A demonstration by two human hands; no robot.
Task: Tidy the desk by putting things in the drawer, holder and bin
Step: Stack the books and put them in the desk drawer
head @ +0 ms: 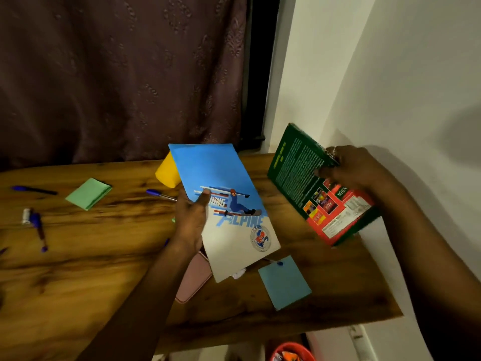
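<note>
- The desk point(78, 269) looks like wood, dark-grained with a soft sheen.
- The notebook point(229, 204) has a smooth paper cover, mostly matt.
- The green and red book point(307, 183) has a glossy card cover (light catches it near the red end).
- The green note point(88, 193) and blue note point(285, 282) are matt paper.
- The curtain point(117, 74) is patterned cloth.
- The pens point(39, 227) look like smooth plastic.

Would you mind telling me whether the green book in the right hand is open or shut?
Shut: the right hand grips the green book by one edge, its back cover faces the camera, and no pages show.
</note>
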